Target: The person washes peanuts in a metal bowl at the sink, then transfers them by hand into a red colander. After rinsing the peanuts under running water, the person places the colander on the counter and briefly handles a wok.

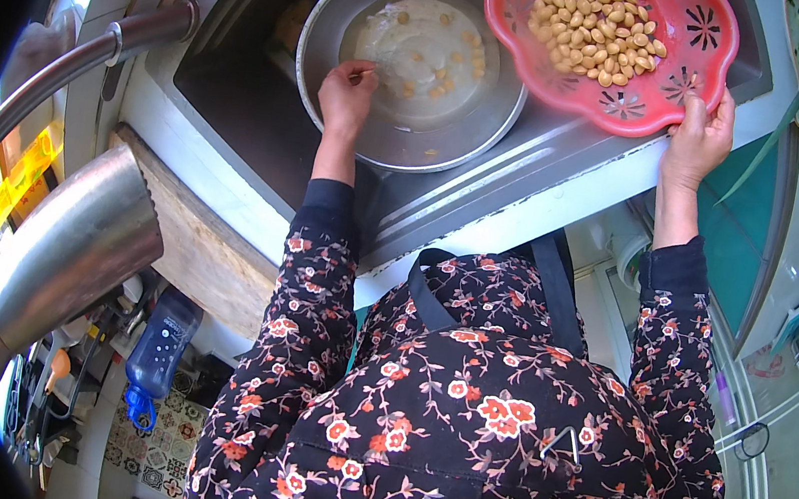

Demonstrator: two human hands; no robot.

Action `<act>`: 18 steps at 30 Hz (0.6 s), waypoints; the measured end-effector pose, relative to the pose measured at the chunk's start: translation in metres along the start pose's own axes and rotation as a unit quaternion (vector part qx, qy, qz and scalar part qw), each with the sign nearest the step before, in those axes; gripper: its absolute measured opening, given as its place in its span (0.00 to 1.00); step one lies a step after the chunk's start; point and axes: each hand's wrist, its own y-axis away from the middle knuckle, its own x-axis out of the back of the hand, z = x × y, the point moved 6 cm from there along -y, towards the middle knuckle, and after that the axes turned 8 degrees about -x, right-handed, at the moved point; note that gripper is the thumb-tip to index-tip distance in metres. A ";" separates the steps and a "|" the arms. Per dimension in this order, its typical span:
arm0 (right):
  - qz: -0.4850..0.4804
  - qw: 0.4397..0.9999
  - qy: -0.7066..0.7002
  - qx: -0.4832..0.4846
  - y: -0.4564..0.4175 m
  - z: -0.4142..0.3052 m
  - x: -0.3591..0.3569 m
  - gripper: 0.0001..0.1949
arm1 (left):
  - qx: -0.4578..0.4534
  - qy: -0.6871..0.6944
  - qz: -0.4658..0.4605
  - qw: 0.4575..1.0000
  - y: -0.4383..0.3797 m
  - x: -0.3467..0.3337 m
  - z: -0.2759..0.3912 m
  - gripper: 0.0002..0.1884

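My left hand (348, 95) is over the near left side of a round metal basin (401, 151). Its thumb and fingertips are pinched together, and I cannot tell whether something small is between them. Cloudy water (396, 45) fills the basin's bottom, with several tan beans or nuts (439, 73) in it. On the right, my right hand (698, 137) grips the scalloped rim of a red plastic colander (579, 95). A heap of the same tan oval beans or nuts (599, 30) lies in this colander, which overlaps the basin's right edge.
The basin stands in a dark metal sink (252, 101) with a pale counter edge (555, 217). A curved metal faucet (92, 54) reaches in from the left. Below it are a wooden board (203, 246), a large metal cylinder (78, 245) and a blue bottle (163, 347). A green leaf (769, 143) hangs at right.
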 end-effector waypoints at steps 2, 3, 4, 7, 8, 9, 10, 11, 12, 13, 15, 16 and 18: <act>-0.008 1.000 -0.011 -0.010 0.000 0.001 -0.001 0.14 | 0.048 0.025 -0.023 0.998 0.005 0.008 -0.002 0.07; -0.008 1.000 -0.011 -0.016 0.000 0.002 -0.002 0.14 | 0.068 0.046 -0.031 0.996 0.008 0.008 -0.001 0.07; -0.007 1.000 -0.017 -0.009 -0.001 0.001 -0.002 0.13 | 0.058 -0.012 -0.074 0.996 0.009 0.005 0.003 0.09; 0.002 1.000 -0.021 -0.006 -0.001 0.000 -0.002 0.13 | 0.050 -0.139 -0.091 0.985 0.010 -0.001 0.014 0.10; 0.001 1.000 -0.021 -0.008 -0.001 0.000 -0.002 0.13 | 0.095 -0.041 -0.100 0.990 0.013 -0.005 0.013 0.07; 0.004 1.000 -0.018 -0.011 -0.001 0.001 -0.001 0.13 | 0.103 0.064 -0.103 0.987 0.014 -0.011 0.016 0.08; 0.000 1.000 -0.023 -0.009 -0.001 0.000 -0.001 0.13 | 0.116 0.168 -0.107 0.973 0.016 -0.016 0.018 0.08; -0.001 1.000 -0.026 -0.010 -0.001 0.000 -0.001 0.13 | 0.152 0.255 -0.097 0.950 0.018 -0.019 0.017 0.08; -0.004 0.999 -0.030 -0.010 -0.001 0.000 -0.001 0.13 | 0.173 0.332 -0.111 0.921 0.020 -0.025 0.019 0.08; -0.003 1.000 -0.027 -0.012 -0.001 0.001 -0.001 0.13 | 0.215 0.392 -0.111 0.888 0.023 -0.029 0.017 0.09; 0.001 1.000 -0.018 -0.013 -0.001 0.001 -0.001 0.13 | 0.267 0.456 -0.115 0.841 0.028 -0.036 0.014 0.09; 0.002 1.000 -0.020 -0.007 -0.001 0.000 -0.001 0.13 | 0.280 0.463 -0.118 0.832 0.030 -0.039 0.012 0.09; 0.006 1.000 -0.014 0.002 -0.001 0.000 -0.001 0.13 | 0.262 0.362 -0.121 0.886 0.030 -0.038 0.006 0.09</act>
